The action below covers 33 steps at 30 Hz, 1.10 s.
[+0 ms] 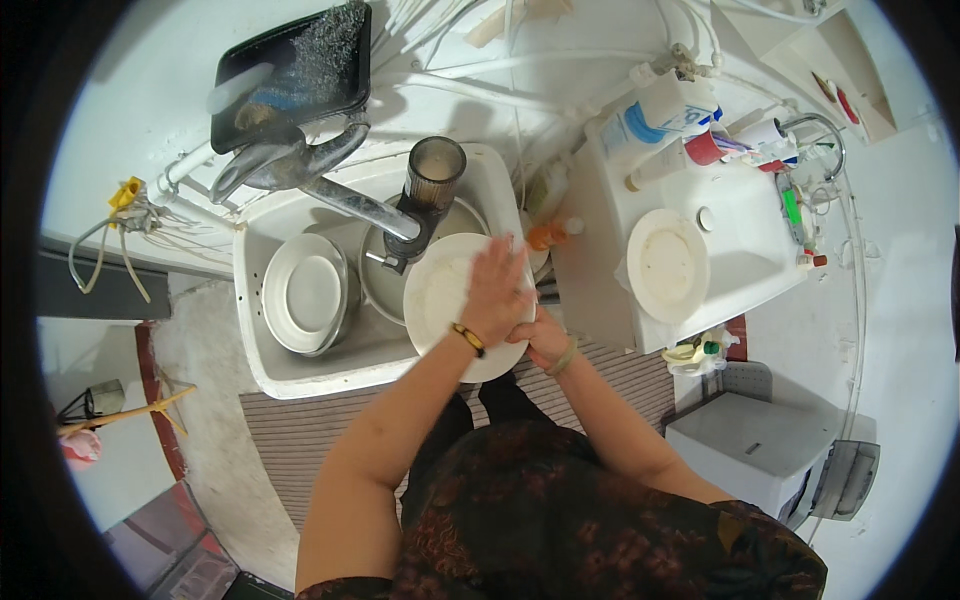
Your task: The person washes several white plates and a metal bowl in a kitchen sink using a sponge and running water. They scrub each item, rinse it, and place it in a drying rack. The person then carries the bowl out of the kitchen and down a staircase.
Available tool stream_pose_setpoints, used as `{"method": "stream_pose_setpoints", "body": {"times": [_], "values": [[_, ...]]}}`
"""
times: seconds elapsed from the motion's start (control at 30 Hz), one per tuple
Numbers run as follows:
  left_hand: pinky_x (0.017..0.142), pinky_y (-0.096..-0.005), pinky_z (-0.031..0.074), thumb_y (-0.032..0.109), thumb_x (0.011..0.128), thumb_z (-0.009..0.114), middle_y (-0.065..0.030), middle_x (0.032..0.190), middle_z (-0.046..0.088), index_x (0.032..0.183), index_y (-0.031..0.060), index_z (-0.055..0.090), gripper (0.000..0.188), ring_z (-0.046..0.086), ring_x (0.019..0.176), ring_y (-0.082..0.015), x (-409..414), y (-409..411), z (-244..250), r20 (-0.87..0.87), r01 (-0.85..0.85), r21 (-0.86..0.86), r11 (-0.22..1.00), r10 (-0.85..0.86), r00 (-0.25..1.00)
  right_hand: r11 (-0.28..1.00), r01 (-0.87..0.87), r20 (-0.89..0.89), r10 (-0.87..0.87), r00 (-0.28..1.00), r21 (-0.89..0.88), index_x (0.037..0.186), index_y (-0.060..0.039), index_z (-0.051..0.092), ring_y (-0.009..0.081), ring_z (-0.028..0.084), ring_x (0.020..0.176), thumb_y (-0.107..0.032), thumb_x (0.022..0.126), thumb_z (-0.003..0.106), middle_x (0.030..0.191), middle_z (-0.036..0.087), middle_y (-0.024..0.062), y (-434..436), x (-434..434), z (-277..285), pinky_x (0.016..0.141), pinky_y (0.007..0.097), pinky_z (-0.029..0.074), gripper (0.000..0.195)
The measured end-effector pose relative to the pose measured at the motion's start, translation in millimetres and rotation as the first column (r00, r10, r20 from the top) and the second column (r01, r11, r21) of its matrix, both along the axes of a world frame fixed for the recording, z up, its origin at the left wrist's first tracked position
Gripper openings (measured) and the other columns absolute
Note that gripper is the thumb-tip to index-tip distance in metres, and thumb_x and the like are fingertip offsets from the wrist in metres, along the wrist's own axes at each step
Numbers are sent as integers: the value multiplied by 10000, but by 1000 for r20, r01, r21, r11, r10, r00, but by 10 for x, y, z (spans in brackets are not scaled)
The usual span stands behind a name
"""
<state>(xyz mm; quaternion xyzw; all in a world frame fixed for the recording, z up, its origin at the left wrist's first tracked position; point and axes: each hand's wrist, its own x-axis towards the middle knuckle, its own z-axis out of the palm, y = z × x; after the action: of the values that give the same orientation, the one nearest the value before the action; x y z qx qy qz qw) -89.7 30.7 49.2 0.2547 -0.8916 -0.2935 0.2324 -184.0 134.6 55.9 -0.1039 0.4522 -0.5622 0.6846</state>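
Note:
A white plate (439,300) is tilted over the right front rim of the sink. My right hand (546,341) grips it by the right edge, the thumb lying on the plate's face. Flat against that face is my left hand (499,289), blurred, with a dark and yellow bracelet at the wrist. Within the white sink (251,300), a stack of white dishes (304,294) stands on the left. A round metal pan (375,289) sits in the middle, partly hidden by the plate. The faucet (364,208), with a filter cartridge (435,169), reaches over the pan.
Right of the sink, another white plate (667,266) rests at the edge of a washbasin (750,240). A large plastic jug (652,116) and cups (709,146) stand behind it. An orange bottle (551,234) is between the basins. A black tray (292,75) holds scrubbers above the faucet.

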Motion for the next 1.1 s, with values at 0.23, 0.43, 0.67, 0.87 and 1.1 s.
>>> {"method": "stream_pose_setpoints", "body": {"times": [0.23, 0.43, 0.67, 0.87, 1.1], "values": [[1059, -509, 110, 378, 883, 415, -152, 1452, 151, 1406, 110, 166, 638, 134, 1338, -332, 62, -364, -29, 110, -269, -70, 961, 275, 955, 997, 77, 61, -78, 995, 13, 1126, 22, 490, 220, 573, 924, 129, 600, 499, 1016, 584, 106, 25, 168, 154, 798, 318, 461, 537], [1044, -503, 156, 338, 898, 384, -149, 1447, 167, 1387, 111, 222, 562, 160, 1331, -330, -142, -410, 315, 364, -149, 83, 985, 109, 925, 999, 19, 13, -20, 1000, 37, 1144, 13, 480, 221, 569, 941, 122, 603, 500, 1031, 587, 98, 28, 49, 130, 817, 310, 452, 552], [1058, -507, 99, 269, 862, 455, -115, 1414, 247, 1360, 120, 272, 551, 199, 1316, -320, -164, 39, 234, 6, -13, -59, 998, 14, 1000, 963, 268, 78, -266, 961, -13, 1202, -19, 461, 220, 556, 1000, 109, 663, 523, 1097, 573, 95, -60, 119, 182, 859, 331, 445, 557], [765, -444, 338, 244, 813, 517, -117, 791, 522, 783, 80, 522, 166, 480, 827, -325, -112, -623, 109, -108, -248, -110, 963, 236, 966, 998, 66, 94, -64, 994, -22, 1155, 13, 479, 213, 569, 964, 122, 650, 510, 1049, 583, 101, -40, 163, 180, 831, 317, 457, 518], [923, -450, 292, 269, 758, 582, -115, 975, 490, 922, 84, 521, 254, 443, 995, -325, -159, -253, 136, -37, 176, -174, 969, -185, 982, 995, -78, 10, 77, 997, 64, 1142, 15, 491, 232, 570, 969, 103, 648, 517, 1060, 574, 121, -37, -119, 30, 847, 334, 460, 502]]}}
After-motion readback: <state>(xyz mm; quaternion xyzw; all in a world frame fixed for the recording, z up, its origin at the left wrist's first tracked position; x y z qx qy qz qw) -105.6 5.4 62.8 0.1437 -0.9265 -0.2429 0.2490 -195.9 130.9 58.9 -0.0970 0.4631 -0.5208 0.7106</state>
